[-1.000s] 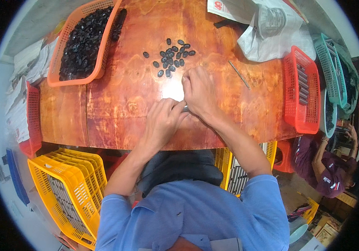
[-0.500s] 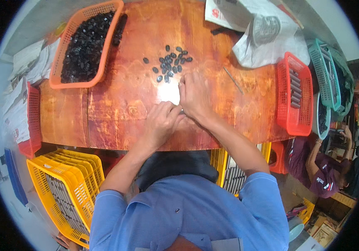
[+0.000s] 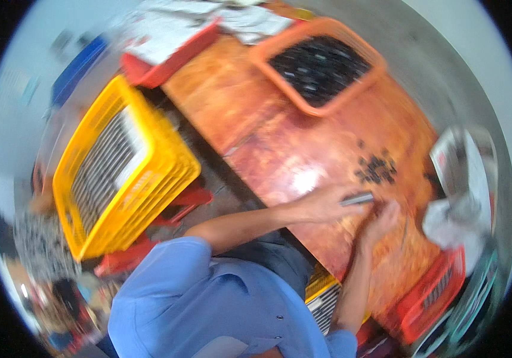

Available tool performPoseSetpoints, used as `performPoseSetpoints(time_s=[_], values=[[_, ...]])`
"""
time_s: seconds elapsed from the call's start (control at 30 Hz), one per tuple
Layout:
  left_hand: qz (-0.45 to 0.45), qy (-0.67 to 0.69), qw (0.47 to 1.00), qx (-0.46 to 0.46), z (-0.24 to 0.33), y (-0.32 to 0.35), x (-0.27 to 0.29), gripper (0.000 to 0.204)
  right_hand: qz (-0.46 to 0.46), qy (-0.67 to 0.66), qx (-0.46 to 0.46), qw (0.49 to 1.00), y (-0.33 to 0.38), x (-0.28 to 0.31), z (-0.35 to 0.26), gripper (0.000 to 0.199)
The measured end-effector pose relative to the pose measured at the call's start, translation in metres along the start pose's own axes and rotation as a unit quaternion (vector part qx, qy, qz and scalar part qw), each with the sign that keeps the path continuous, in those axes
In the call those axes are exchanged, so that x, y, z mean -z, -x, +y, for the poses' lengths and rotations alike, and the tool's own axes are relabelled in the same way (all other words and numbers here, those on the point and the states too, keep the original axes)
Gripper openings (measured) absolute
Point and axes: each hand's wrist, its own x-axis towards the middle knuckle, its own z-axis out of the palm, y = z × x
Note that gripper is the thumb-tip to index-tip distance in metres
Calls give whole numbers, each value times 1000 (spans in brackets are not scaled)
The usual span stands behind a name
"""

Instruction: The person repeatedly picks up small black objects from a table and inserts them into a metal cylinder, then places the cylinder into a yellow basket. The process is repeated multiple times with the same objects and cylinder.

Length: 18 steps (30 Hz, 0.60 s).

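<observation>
My left hand (image 3: 325, 204) reaches over the table and is closed around a short grey metal cylinder (image 3: 357, 198), whose end sticks out past the fingers. Close beside it is my right hand (image 3: 382, 218), bent at the wrist; motion blur smears its fingers, so I cannot tell whether they hold anything. Just beyond both hands, several small dark oval pieces (image 3: 376, 169) lie in a loose cluster on the reddish-brown wooden table (image 3: 256, 143). A thin rod (image 3: 405, 231) lies to the right of my right hand.
An orange basket (image 3: 288, 94) full of black pieces stands at the table's far side. Yellow crates (image 3: 166, 170) holding rows of grey rods are stacked at left. A red basket (image 3: 429, 292) sits at lower right, near a white sack (image 3: 458, 221).
The whole view has swung to the left, so the table and baskets appear turned. The grey cylinder, mostly hidden between my hands before, now shows in my left hand; my hands have parted slightly.
</observation>
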Motion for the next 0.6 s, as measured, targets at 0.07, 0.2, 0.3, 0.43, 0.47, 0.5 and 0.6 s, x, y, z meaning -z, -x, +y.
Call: performPoseSetpoints(time_s=[0.07, 0.2, 0.3, 0.43, 0.47, 0.5, 0.6], values=[[24, 0, 1000, -9, -7, 12, -3, 48, -34, 7, 9, 999, -6, 10, 18, 29], [-2, -32, 999, 43, -1, 39, 5, 40, -18, 51, -47, 997, -2, 3, 3, 31], [40, -43, 998, -21, -3, 59, 6, 38, -40, 163, -8, 986, -11, 10, 13, 34], [98, -61, 991, -61, -19, 83, 15, 38, -46, 149, -21, 987, -11, 13, 24, 35], [109, -60, 992, -38, -18, 88, 22, 39, -47, 153, -19, 987, -13, 15, 27, 34], [120, -59, 991, -14, -17, 94, 31, 40, -48, 158, -17, 986, -16, 16, 31, 34], [238, -59, 968, -48, -3, 133, 64, 46, -50, 189, 25, 980, -19, 21, 42, 35]])
